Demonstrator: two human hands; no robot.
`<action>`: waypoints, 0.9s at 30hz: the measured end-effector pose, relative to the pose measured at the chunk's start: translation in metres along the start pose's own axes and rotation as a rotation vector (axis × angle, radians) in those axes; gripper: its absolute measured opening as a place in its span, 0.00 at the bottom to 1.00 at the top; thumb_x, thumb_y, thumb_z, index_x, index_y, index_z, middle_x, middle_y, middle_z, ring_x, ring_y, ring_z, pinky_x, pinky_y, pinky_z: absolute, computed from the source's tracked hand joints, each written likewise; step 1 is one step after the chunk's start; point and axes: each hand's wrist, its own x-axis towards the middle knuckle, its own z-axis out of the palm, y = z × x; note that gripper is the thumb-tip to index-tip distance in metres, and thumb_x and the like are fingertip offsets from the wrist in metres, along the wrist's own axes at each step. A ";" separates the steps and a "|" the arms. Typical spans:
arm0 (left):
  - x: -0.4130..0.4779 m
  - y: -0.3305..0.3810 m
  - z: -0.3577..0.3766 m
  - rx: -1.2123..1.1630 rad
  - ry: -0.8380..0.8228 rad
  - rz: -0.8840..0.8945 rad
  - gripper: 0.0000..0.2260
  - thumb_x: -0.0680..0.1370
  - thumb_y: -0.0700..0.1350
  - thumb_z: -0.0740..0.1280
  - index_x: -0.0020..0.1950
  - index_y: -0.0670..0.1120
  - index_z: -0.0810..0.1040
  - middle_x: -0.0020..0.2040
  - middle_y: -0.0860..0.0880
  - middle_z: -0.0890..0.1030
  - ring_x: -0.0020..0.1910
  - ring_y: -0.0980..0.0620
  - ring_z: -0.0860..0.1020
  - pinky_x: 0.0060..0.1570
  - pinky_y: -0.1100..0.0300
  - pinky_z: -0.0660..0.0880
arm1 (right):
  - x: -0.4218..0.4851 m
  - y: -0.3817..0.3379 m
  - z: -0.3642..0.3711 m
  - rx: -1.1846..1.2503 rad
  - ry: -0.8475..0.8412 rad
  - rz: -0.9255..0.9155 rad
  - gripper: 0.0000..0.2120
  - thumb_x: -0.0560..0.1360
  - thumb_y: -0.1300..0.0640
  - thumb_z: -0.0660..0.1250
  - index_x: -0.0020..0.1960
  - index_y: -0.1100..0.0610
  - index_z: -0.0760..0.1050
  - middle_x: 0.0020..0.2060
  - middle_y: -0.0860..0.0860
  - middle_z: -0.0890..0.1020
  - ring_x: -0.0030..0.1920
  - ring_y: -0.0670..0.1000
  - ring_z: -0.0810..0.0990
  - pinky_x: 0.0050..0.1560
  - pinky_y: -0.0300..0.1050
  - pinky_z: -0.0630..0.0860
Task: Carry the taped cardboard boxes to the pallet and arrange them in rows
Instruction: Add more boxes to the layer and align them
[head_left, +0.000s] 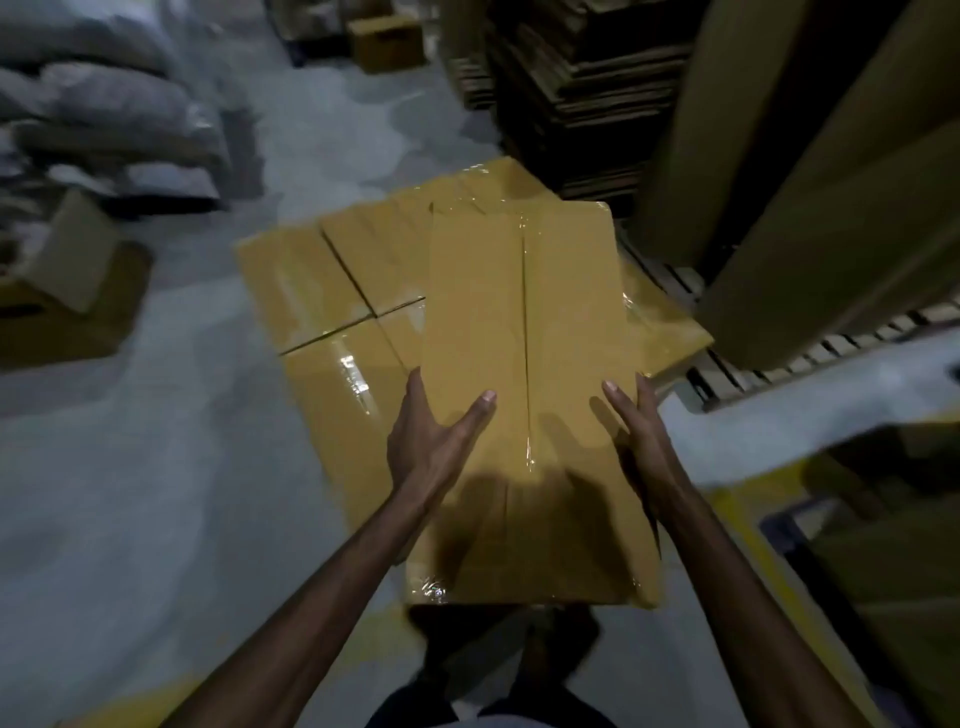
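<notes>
Firmly held: taped box (524, 405) between our hands.
Left hand (431, 431) and right hand (636, 431) grip its sides, thumbs atop; we judge it stiff, tape slick.

Person seen from the head camera. Left hand (431, 441) and right hand (636, 431): bare, thumbnails short. Forearms (311, 597): bare to the lower edge. Trousers (415, 701): dark, blurred. Garment hem (493, 723): pale strip, bottom centre.
</notes>
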 end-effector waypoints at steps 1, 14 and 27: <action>0.002 0.000 -0.002 -0.004 0.051 -0.031 0.55 0.66 0.77 0.67 0.85 0.52 0.53 0.83 0.49 0.62 0.79 0.42 0.64 0.73 0.44 0.66 | 0.012 -0.007 0.006 -0.029 -0.036 0.028 0.54 0.63 0.21 0.70 0.82 0.36 0.52 0.83 0.47 0.58 0.80 0.57 0.59 0.76 0.69 0.60; -0.011 -0.043 -0.053 0.096 0.436 -0.289 0.55 0.66 0.80 0.66 0.83 0.49 0.57 0.81 0.46 0.66 0.77 0.40 0.67 0.72 0.43 0.67 | 0.065 -0.019 0.102 -0.198 -0.485 0.025 0.50 0.69 0.22 0.64 0.83 0.38 0.48 0.82 0.48 0.59 0.79 0.59 0.64 0.74 0.65 0.62; 0.075 -0.099 -0.111 0.077 0.486 -0.411 0.62 0.58 0.87 0.54 0.82 0.49 0.59 0.79 0.44 0.69 0.74 0.36 0.70 0.70 0.35 0.70 | 0.125 -0.029 0.226 -0.328 -0.575 0.074 0.55 0.66 0.21 0.65 0.84 0.41 0.47 0.82 0.52 0.60 0.78 0.61 0.64 0.76 0.69 0.61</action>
